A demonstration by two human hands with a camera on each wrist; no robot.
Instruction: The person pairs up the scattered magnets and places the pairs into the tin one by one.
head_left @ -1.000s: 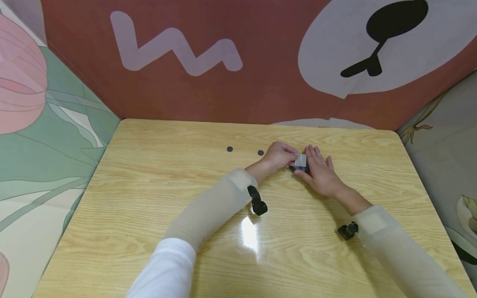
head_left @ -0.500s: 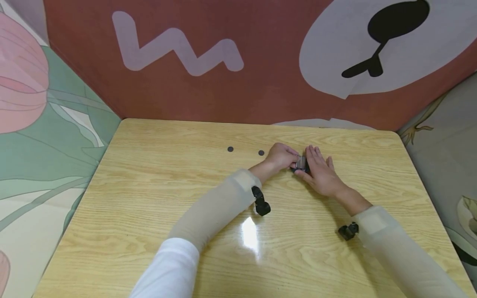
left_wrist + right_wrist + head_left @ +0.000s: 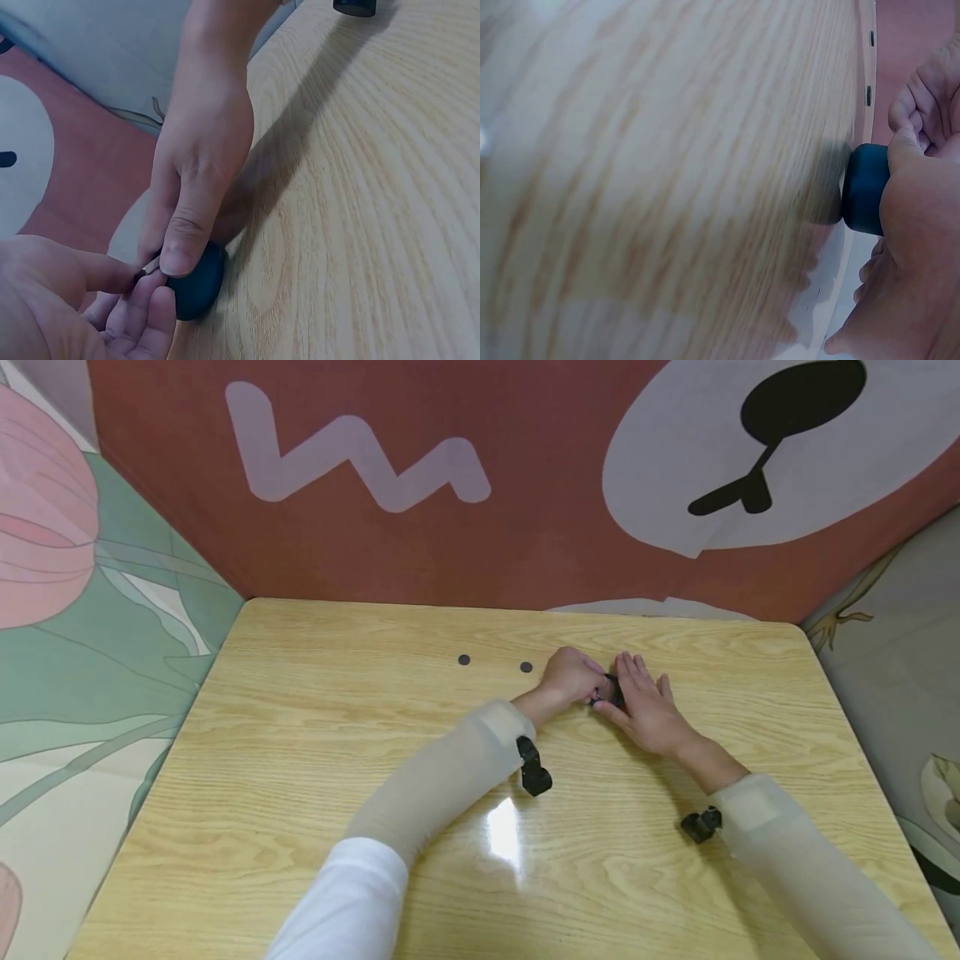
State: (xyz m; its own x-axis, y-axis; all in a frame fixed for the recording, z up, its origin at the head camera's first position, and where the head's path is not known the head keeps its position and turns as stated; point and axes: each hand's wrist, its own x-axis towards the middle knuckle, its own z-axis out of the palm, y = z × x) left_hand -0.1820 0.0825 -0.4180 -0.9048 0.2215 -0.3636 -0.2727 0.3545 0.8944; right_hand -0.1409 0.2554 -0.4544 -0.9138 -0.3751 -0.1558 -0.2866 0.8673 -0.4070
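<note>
I have the dark blue-green round thing (image 3: 199,289) toward the far edge of the table (image 3: 300,760), right of that edge's middle, set between the two hands. The left hand (image 3: 573,677) has its fingers curled; from the left wrist I read it as pinching a thin, greyish piece (image 3: 152,265) at the round thing's top, though the fingers hide most of that piece. The right hand (image 3: 648,710) lies with fingers straight and thumb spread, flanking the round thing, the thumb against it. Two small dark discs (image 3: 464,660) (image 3: 527,667) lie apart along the far edge, to the left of the left hand.

I judge the round thing to be light and stiff, its smooth, rounded side perhaps a little slippery, and not especially fragile. I would brace it low around that side, as the right hand does, and take the thin piece by its edge with fingertips.

I can read no brand, label or lettering on anything. The wall (image 3: 540,543) beyond the far edge carries a pale zigzag (image 3: 348,433) and a black-nosed snout, drawings rather than words.
</note>
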